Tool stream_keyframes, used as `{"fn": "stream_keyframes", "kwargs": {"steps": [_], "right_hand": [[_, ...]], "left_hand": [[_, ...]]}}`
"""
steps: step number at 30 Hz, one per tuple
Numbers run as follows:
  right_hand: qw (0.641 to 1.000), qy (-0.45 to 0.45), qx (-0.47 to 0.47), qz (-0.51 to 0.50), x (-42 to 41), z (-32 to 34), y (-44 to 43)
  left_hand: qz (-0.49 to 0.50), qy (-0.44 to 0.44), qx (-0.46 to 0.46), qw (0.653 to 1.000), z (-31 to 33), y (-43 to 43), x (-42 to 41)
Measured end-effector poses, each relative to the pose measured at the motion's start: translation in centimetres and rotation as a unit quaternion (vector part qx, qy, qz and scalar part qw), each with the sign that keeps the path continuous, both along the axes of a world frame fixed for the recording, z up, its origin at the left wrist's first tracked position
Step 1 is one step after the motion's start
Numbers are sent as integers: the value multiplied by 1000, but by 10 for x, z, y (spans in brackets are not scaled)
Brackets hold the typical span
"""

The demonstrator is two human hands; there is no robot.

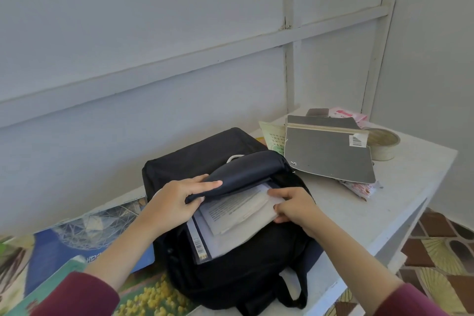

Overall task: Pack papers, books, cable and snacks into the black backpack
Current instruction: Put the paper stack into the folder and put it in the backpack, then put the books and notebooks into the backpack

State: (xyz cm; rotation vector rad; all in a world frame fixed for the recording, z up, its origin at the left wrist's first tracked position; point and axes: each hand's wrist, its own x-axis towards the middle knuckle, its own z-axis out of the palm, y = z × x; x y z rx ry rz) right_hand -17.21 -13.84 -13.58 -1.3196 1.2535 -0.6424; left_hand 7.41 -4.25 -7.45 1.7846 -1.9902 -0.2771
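The black backpack lies on the white table with its mouth open towards me. My left hand grips the padded upper flap and holds it up. My right hand pinches the right edge of a stack of printed papers that sits partly inside the opening. Under the papers a thin sleeve with a barcode pokes out. Two grey books lie stacked to the right of the bag. A snack packet shows under their front edge. No cable is clearly visible.
A tape roll and a pink packet sit behind the books near the wall. A pale leaflet lies between bag and books. Colourful posters cover the table at left. The table edge drops to a tiled floor on the right.
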Motion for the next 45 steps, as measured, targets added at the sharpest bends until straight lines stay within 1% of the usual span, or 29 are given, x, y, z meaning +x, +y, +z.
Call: {"fn": "stream_keyframes", "kwargs": {"steps": [2,8,12,14,17,19,20,22,24,27,30,32,34,35,37,40,42,45], "right_hand": [[1000,8,-9,-5,4,3,-7],[999,30,-28,-4,7,3,-14],[999,8,-45,-20,-2,0,-7],[999,-5,-33,-15,-10,3,-2],[999,-29,-12,-1,-29,15,4],[999,-34,-25,-1,-48,24,5],[999,-24,-48,-5,-58,29,5],[993,24,-112,-15,-78,35,-1],[980,78,-180,-39,-97,38,-17],[951,155,-256,-78,-125,38,-56],[924,220,-303,-76,-147,37,-98],[907,268,-316,-70,-157,37,-120],[899,291,-322,-51,-165,38,-137],[902,296,-313,-39,-168,38,-145],[915,285,-284,-11,-171,39,-155],[928,251,-277,-1,-172,41,-164],[926,252,-279,-17,-172,43,-169],[914,270,-302,-20,-173,49,-173]], "left_hand": [[0,-18,0,1000,0,2,-1],[8,-16,-5,1000,-4,2,-1],[25,-22,-7,999,-6,-1,-3],[33,-34,-11,999,-5,-3,-6],[23,-59,12,998,-5,-8,-15],[5,-29,7,1000,-6,-13,-24],[1,7,-3,1000,-5,-17,-30],[0,74,-21,997,-2,-27,-46],[-10,117,-27,993,3,-42,-63],[-32,135,-17,990,10,-73,-90],[-45,131,5,990,14,-110,-113],[-52,113,20,992,13,-135,-126],[-53,103,35,993,11,-158,-135],[-52,97,42,993,9,-169,-138],[-47,79,49,995,4,-188,-143],[-49,70,62,994,-2,-210,-148],[-45,65,66,995,-4,-220,-151],[-20,64,68,995,-3,-232,-153]]}}
